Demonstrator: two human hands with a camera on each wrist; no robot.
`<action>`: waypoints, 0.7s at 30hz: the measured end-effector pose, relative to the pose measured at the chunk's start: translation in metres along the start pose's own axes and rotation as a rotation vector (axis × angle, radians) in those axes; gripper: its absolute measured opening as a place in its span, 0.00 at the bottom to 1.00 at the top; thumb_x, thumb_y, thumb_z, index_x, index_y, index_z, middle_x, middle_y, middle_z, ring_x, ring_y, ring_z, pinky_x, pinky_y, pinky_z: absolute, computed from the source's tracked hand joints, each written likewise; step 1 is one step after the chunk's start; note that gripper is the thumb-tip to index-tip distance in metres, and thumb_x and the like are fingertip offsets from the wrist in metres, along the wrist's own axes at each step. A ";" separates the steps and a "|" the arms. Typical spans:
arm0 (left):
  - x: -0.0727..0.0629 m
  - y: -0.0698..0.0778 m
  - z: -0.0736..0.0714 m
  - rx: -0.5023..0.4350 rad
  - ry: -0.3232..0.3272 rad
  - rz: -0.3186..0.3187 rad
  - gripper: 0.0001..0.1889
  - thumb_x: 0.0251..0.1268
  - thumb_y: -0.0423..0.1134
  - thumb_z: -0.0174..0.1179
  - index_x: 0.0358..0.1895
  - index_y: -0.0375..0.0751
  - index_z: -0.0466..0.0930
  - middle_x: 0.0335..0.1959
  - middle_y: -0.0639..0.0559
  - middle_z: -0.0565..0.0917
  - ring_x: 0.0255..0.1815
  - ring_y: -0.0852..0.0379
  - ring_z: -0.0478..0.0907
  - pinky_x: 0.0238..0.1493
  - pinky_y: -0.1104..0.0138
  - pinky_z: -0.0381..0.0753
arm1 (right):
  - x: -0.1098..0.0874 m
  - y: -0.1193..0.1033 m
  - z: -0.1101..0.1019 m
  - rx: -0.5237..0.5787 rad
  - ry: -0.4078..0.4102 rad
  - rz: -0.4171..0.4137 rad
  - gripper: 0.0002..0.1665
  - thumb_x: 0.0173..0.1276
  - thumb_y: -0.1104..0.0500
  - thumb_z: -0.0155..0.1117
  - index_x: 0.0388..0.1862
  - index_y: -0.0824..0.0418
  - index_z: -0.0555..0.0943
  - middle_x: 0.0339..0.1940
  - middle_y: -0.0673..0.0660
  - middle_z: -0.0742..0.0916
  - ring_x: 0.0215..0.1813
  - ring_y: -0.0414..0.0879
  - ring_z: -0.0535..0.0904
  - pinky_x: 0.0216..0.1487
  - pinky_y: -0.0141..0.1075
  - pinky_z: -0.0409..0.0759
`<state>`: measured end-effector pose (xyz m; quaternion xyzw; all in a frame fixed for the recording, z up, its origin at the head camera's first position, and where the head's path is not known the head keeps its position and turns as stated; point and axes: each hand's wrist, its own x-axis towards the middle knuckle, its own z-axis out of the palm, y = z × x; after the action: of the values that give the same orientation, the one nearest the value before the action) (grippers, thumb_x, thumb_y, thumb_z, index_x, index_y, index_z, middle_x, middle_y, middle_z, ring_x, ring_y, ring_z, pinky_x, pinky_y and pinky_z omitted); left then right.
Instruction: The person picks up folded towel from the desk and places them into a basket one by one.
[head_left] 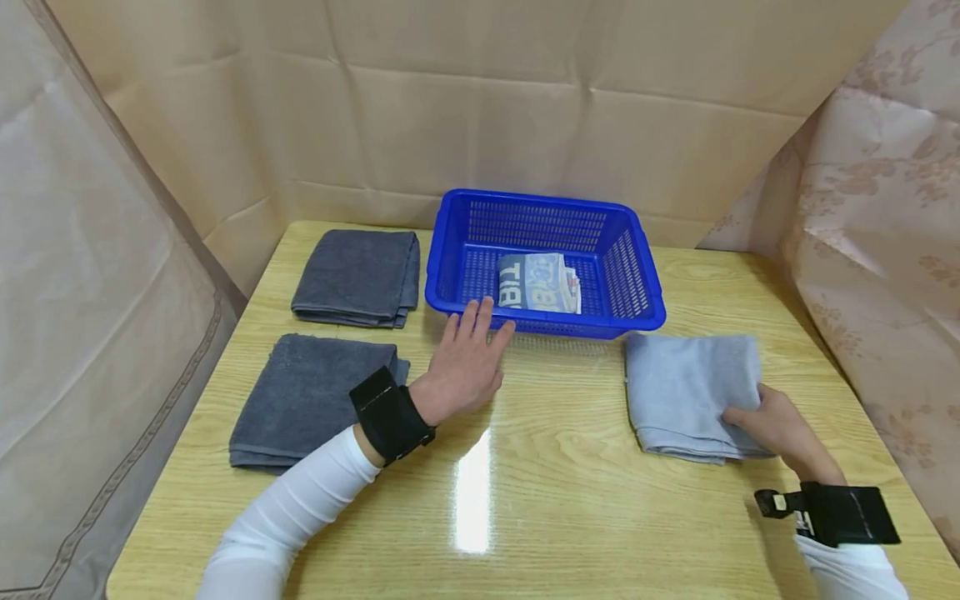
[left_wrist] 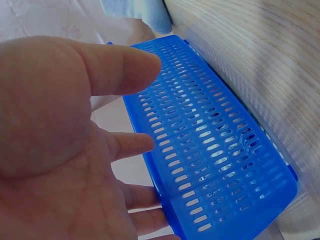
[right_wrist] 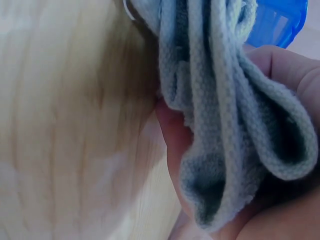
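Note:
A folded light grey-blue towel (head_left: pixel 690 392) is at the right of the table, just in front of the basket's right corner. My right hand (head_left: pixel 776 425) pinches its right edge, thumb on top and fingers underneath; the right wrist view shows the towel's stacked folds (right_wrist: pixel 215 100) between thumb and fingers. My left hand (head_left: pixel 465 367) reaches to the front rim of the blue plastic basket (head_left: pixel 450 250), its fingers extended and fingertips at the rim. In the left wrist view the left palm (left_wrist: pixel 65 150) faces the slotted basket wall. Inside the basket lies a folded grey-and-white towel with lettering (head_left: pixel 536 283).
Two folded dark grey towels lie along the table's left side, one at the back (head_left: pixel 356 275) and one nearer (head_left: pixel 315 396), partly behind my left wrist. The wooden table (head_left: pixel 562 517) is bordered by a beige curtain (head_left: pixel 465 108) behind and cloth on both sides.

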<state>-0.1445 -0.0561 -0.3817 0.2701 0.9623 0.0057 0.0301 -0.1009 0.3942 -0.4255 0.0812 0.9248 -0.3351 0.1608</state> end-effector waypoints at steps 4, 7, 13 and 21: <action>-0.001 0.000 -0.001 0.001 0.004 0.004 0.34 0.77 0.48 0.55 0.80 0.44 0.55 0.81 0.30 0.43 0.80 0.33 0.43 0.75 0.42 0.51 | -0.004 -0.003 0.006 -0.005 0.001 -0.004 0.45 0.72 0.60 0.61 0.71 0.89 0.51 0.65 0.90 0.64 0.63 0.79 0.66 0.60 0.70 0.67; -0.001 0.000 -0.002 -0.004 0.000 0.002 0.34 0.77 0.47 0.54 0.80 0.44 0.55 0.81 0.30 0.43 0.80 0.33 0.43 0.75 0.41 0.51 | -0.007 -0.006 0.012 -0.011 0.006 -0.014 0.44 0.72 0.60 0.61 0.70 0.88 0.53 0.65 0.89 0.65 0.61 0.77 0.68 0.58 0.68 0.70; -0.002 0.001 -0.002 -0.010 -0.014 -0.002 0.34 0.78 0.47 0.54 0.81 0.44 0.55 0.81 0.30 0.42 0.81 0.33 0.41 0.76 0.42 0.50 | -0.011 -0.012 0.026 0.002 0.007 -0.038 0.44 0.69 0.59 0.64 0.70 0.87 0.56 0.64 0.87 0.69 0.58 0.72 0.72 0.55 0.61 0.74; -0.001 0.000 -0.002 -0.006 -0.008 0.001 0.35 0.77 0.48 0.55 0.81 0.44 0.55 0.81 0.30 0.42 0.81 0.34 0.41 0.76 0.42 0.50 | -0.011 -0.026 0.042 0.023 0.012 -0.073 0.43 0.68 0.58 0.67 0.69 0.85 0.59 0.63 0.85 0.72 0.58 0.69 0.74 0.54 0.59 0.75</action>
<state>-0.1434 -0.0567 -0.3798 0.2707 0.9620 0.0076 0.0348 -0.0870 0.3466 -0.4362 0.0510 0.9242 -0.3509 0.1421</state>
